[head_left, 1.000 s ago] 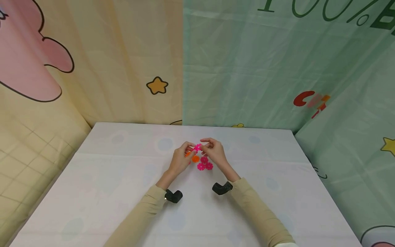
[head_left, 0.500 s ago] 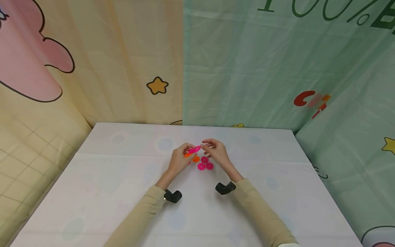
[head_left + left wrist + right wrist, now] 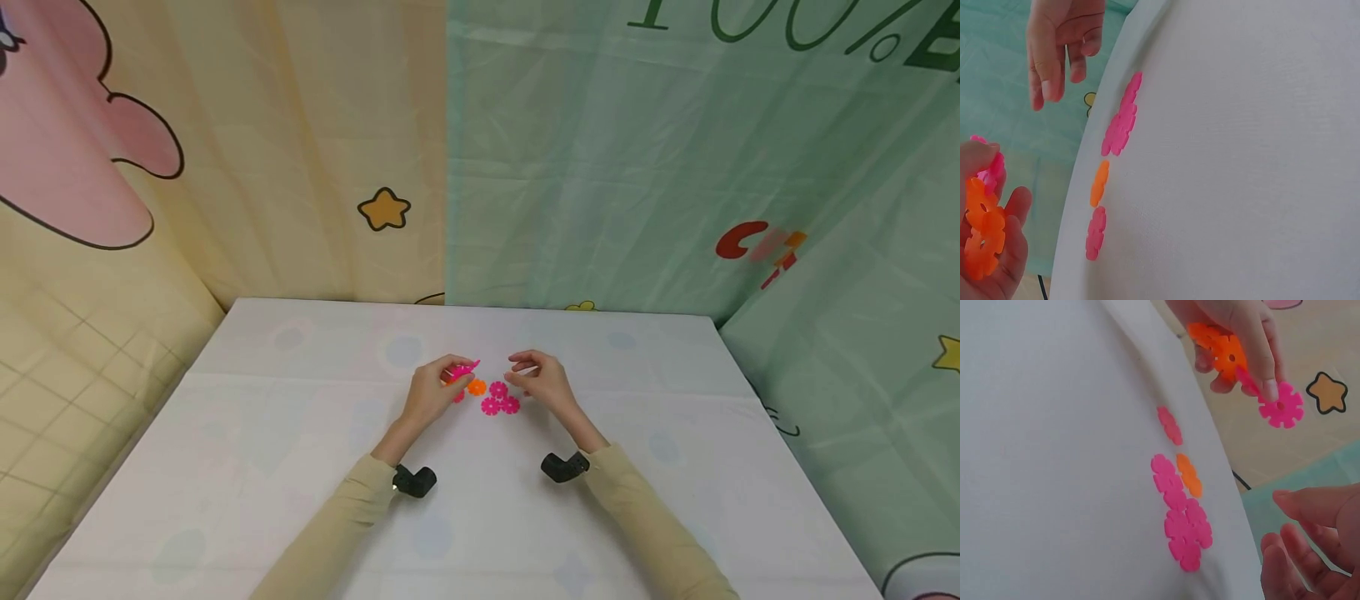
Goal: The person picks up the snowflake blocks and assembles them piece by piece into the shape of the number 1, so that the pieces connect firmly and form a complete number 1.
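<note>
My left hand [image 3: 429, 393] pinches a small linked piece of notched snowflake discs above the table. Two orange discs [image 3: 1230, 356] and pink discs [image 3: 1281, 406] show in it, the pink end pointing out past the thumb in the right wrist view. To the right, my right hand [image 3: 547, 385] hovers apart with relaxed, bent fingers and nothing between them. Below and between the hands, several loose pink discs [image 3: 491, 406] lie in a cluster. An orange disc [image 3: 477, 387] sits just left of them, and a reddish-pink disc [image 3: 459, 397] is partly behind my left hand.
The table [image 3: 480, 517] has a white cloth with faint pale dots. Printed curtains [image 3: 637, 167] hang behind its far edge and along both sides. Black cameras [image 3: 415, 482] are strapped to both wrists.
My right hand has come off the pink disc of the linked piece and moved right and slightly nearer. The left hand has shifted a little left, tilting the piece.
</note>
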`<state>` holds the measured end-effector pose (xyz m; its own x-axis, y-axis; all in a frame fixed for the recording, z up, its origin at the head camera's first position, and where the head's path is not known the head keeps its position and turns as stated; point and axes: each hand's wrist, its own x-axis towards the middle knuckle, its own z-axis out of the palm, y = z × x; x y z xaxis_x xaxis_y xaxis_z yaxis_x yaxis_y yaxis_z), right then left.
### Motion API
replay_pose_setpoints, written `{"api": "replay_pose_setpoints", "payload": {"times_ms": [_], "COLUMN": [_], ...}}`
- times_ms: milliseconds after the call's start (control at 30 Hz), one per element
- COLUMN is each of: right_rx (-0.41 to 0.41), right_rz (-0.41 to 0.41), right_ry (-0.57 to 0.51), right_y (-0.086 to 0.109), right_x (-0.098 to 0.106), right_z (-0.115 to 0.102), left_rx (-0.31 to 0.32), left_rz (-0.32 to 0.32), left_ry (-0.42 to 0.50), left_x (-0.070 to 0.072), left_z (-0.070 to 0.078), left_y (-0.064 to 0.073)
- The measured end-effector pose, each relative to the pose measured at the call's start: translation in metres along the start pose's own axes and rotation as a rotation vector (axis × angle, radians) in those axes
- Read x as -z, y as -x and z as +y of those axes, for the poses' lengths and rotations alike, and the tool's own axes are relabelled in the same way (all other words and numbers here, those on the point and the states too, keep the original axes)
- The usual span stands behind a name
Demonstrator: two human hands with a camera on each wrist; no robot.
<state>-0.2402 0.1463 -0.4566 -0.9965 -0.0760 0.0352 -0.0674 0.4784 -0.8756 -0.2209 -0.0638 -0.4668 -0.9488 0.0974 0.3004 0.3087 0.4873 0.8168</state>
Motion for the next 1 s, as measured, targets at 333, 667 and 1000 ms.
{"api": "replay_pose_setpoints", "payload": {"times_ms": [333,667,1000], "right_rx": [-0.009,0.005,-0.02], "right_rz": [-0.034,-0.072,-0.107], "right_ry": [0.1,0.216,0.288], "right_y": [0.009,0.016,0.014], "right_x": [0.001,-0.004,-0.008], "right_z": [0.016,0.023,0.021], "left_rx": [0.023,0.04,0.057], "left_rz": [-0.003,-0.011,-0.027], "left_ry": [0.002,-0.02,-0.024], "left_x": [0.002,0.004,0.004], "left_z": [-0.001,0.003,0.005], "left_y": [0.005,0.007,0.006]}}
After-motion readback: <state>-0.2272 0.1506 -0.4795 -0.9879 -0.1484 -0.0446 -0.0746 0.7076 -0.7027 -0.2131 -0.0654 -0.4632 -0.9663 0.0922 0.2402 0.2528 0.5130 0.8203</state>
